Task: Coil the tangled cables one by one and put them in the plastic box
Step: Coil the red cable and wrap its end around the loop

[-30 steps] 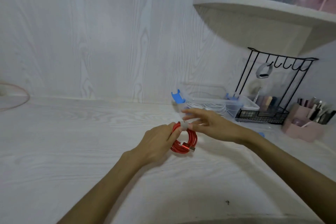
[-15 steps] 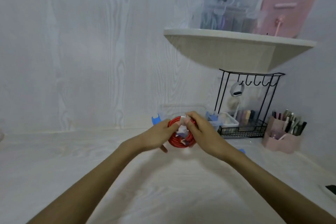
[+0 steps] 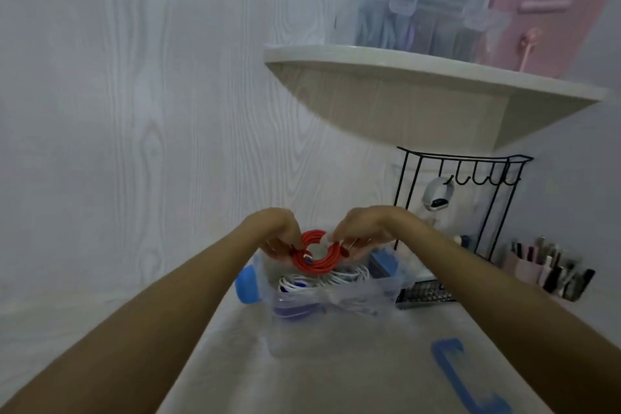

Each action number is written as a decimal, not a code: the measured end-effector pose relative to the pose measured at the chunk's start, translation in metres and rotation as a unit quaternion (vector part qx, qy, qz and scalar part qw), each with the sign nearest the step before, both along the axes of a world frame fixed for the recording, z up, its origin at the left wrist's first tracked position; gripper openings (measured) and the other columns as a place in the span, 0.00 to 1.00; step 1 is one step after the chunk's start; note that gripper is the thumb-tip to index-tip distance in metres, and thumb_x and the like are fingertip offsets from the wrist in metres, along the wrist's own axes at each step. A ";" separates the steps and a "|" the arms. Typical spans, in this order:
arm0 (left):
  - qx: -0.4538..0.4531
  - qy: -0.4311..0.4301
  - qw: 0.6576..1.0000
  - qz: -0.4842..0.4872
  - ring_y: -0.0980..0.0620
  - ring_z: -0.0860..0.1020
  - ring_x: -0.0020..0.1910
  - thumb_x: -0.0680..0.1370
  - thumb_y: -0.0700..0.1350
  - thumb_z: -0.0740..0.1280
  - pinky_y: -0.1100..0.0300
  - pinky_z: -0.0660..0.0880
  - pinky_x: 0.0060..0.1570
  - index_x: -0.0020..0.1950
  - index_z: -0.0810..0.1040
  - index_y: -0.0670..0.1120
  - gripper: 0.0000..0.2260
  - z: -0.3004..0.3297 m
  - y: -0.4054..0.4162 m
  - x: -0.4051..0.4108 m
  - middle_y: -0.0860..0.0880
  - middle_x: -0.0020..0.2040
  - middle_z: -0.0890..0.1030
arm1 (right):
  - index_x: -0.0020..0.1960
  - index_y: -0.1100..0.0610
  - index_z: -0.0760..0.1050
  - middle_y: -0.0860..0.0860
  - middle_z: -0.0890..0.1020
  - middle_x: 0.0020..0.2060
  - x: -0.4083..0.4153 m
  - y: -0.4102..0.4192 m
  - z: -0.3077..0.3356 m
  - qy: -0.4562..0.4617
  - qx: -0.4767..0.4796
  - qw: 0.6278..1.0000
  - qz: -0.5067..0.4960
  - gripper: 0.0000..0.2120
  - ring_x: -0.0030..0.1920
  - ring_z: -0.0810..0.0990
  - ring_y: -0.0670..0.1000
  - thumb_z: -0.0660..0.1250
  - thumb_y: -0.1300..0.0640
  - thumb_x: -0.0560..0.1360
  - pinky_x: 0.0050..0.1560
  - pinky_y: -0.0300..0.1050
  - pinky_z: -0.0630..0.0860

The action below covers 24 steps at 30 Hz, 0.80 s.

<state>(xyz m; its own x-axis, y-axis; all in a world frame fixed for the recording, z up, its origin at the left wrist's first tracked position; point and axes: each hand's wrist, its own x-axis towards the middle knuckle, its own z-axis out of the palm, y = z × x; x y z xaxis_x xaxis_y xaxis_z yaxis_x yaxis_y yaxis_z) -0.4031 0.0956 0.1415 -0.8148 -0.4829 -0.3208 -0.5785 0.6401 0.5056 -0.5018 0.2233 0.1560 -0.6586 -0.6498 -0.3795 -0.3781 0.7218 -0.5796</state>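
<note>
A coiled red cable [image 3: 314,254] hangs just above the clear plastic box [image 3: 302,304], which has blue latches. My left hand [image 3: 275,232] pinches the coil's left side and my right hand [image 3: 361,232] pinches its right side, both with fingers curled downward. Inside the box lies a coiled white cable [image 3: 322,279] and something dark blue near the front wall. The box's far side is hidden behind my hands.
A black wire rack [image 3: 460,208] with hooks stands right of the box, a pink pen holder [image 3: 537,270] beyond it. A white shelf [image 3: 420,77] juts out overhead with boxes on it. The box's clear lid with a blue latch [image 3: 467,376] lies in front.
Both hands carried the red coil from the table forward and up to above the box. The view has moved closer to the box and tilted.
</note>
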 end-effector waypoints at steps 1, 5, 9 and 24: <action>-0.018 -0.022 1.000 -0.010 0.51 0.77 0.41 0.80 0.45 0.64 0.60 0.76 0.48 0.58 0.74 0.38 0.12 -0.010 -0.005 -0.010 0.44 0.44 0.81 | 0.60 0.68 0.72 0.56 0.79 0.39 -0.007 -0.010 -0.010 -0.007 0.014 1.000 -0.014 0.19 0.36 0.80 0.50 0.67 0.56 0.77 0.40 0.42 0.82; -0.060 -0.048 0.996 -0.051 0.54 0.75 0.31 0.77 0.41 0.68 0.57 0.77 0.54 0.46 0.74 0.38 0.06 -0.039 -0.016 -0.035 0.42 0.42 0.81 | 0.46 0.67 0.73 0.55 0.78 0.36 -0.025 -0.037 -0.051 0.015 0.095 0.995 -0.021 0.13 0.33 0.79 0.51 0.70 0.56 0.74 0.43 0.44 0.82; -0.047 -0.016 0.994 -0.092 0.55 0.78 0.31 0.74 0.38 0.70 0.65 0.78 0.36 0.48 0.79 0.40 0.04 -0.042 -0.023 -0.042 0.46 0.34 0.79 | 0.42 0.61 0.75 0.51 0.78 0.36 -0.034 -0.048 -0.060 0.096 0.184 0.978 0.026 0.15 0.33 0.76 0.47 0.72 0.48 0.72 0.39 0.37 0.77; -0.261 0.037 0.959 -0.101 0.49 0.77 0.46 0.78 0.51 0.63 0.56 0.73 0.46 0.57 0.77 0.44 0.14 -0.021 0.017 -0.003 0.47 0.54 0.80 | 0.67 0.63 0.71 0.60 0.79 0.56 0.006 -0.008 -0.024 0.128 0.072 0.986 0.081 0.18 0.51 0.79 0.56 0.62 0.60 0.79 0.54 0.44 0.76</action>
<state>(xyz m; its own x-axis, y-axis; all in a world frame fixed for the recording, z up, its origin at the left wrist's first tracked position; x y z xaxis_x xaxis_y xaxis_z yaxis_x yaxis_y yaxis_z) -0.4064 0.1131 0.1207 -0.9198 -0.3922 -0.0160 -0.3911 0.9123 0.1211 -0.4954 0.2156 0.1319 -0.6369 -0.7056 -0.3104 -0.6157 0.7080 -0.3460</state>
